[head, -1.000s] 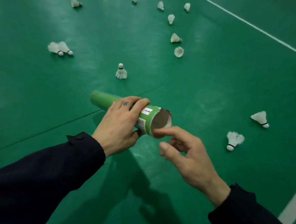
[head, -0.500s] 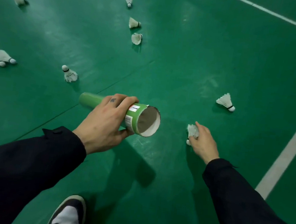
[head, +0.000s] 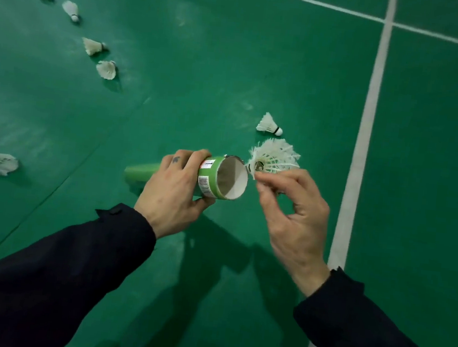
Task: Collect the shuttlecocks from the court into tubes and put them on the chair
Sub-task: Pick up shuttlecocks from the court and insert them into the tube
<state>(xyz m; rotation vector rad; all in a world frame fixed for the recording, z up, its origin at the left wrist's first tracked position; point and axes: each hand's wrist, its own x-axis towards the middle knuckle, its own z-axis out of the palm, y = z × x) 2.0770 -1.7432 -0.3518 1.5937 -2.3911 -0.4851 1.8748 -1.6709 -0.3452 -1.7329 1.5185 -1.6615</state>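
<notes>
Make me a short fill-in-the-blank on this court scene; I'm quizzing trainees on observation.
1. The left hand grips a ____ tube.
2. The right hand pinches a ____ beside the tube's open mouth.
3. The nearest loose shuttlecock lies on the court, ____ the held one.
4. The court lines are ____.

Missing words: green; shuttlecock; beyond; white

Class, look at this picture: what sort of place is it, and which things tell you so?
Most likely an indoor badminton court: a green sports floor with white court lines, feather shuttlecocks scattered on it, and a green shuttlecock tube in hand.
</notes>
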